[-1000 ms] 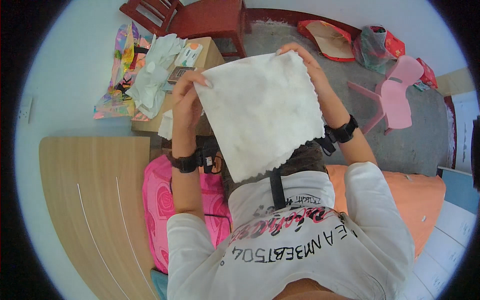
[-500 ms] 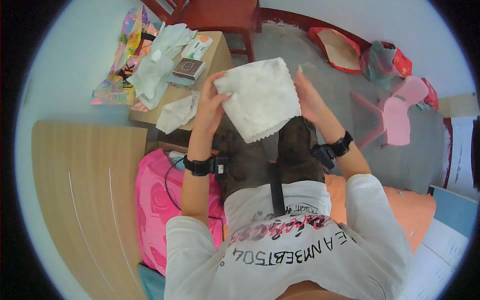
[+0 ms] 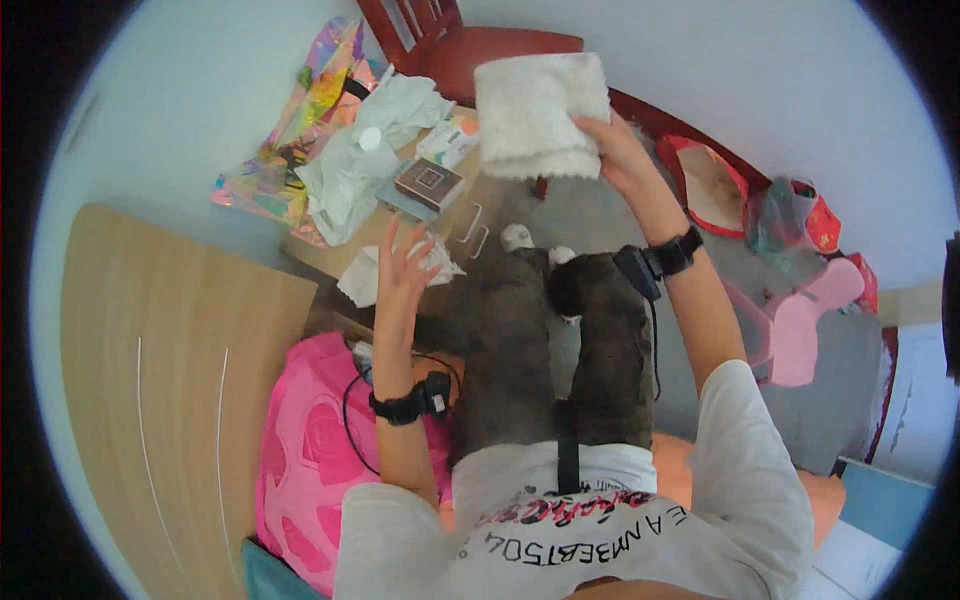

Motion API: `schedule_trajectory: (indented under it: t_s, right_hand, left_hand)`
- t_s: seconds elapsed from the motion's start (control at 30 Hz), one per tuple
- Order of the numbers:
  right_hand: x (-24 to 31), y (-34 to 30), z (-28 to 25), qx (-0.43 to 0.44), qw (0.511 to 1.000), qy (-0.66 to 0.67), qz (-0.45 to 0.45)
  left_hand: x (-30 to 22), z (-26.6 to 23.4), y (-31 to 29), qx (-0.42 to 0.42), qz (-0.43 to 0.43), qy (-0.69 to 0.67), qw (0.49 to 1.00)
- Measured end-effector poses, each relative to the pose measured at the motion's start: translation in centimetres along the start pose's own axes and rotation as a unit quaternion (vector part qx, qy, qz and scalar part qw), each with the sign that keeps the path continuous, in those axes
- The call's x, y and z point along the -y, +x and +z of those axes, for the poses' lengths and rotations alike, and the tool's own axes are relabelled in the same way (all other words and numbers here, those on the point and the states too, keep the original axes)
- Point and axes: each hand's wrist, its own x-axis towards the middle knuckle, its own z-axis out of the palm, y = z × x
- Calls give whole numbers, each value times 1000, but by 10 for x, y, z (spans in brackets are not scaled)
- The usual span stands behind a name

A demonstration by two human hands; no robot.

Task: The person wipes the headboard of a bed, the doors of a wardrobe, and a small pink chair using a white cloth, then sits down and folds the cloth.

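A folded white fluffy cloth (image 3: 540, 115) hangs in the air in front of the red chair, gripped at its right edge by my right hand (image 3: 617, 150). My thumb lies over the front of the cloth. My left hand (image 3: 405, 265) is raised with its fingers spread and nothing in it. Just behind those fingers, a second crumpled white cloth (image 3: 362, 276) lies at the near edge of the wooden bedside table (image 3: 322, 262). Part of that cloth is hidden by the left hand.
The table also bears a small dark box (image 3: 430, 184), a white-and-green packet (image 3: 449, 140), a pale plastic bag (image 3: 345, 190) and a shiny iridescent bag (image 3: 325, 90). Beyond stands a red chair (image 3: 480, 50). A pink small chair (image 3: 800, 325) and red bags (image 3: 708, 185) are at right.
My left hand has let go of the folded cloth and dropped back toward the table. The right hand has carried the cloth up and away. The view has shifted a little.
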Motion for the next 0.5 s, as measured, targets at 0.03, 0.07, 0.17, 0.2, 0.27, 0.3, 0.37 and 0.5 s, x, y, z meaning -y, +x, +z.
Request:
schedule_trajectory:
  t_s: [0.03, 0.07, 0.17, 0.2, 0.27, 0.3, 0.37, 0.5]
  right_hand:
    - [-1, 29, -9, -25, 1000, -1, -17]
    - [-5, 54, -20, -50, 998, -1, -30]
    - [-22, 108, -59, -72, 996, -37, -37]
    - [-36, 115, -64, -111, 992, -67, -9]
    - [-77, 114, -75, -172, 975, -106, 92]
    - [-96, 111, -81, -234, 944, -147, 179]
    - [-134, 98, -101, -179, 953, -148, 197]
    - [-164, 77, -89, -78, 946, -190, 251]
  left_hand:
    - [6, -6, 0, -1, 1, -8, 1000]
    - [8, -9, 1, -8, 6, -9, 1000]
    - [18, -15, 7, -51, -29, -17, 998]
    - [22, -19, 8, -60, -33, -17, 998]
    - [29, -28, 9, -84, -42, -23, 995]
    - [28, -29, 11, -102, -56, -27, 993]
    - [42, -40, 20, -114, -70, -34, 990]
    - [54, -57, 26, -168, -79, -5, 983]
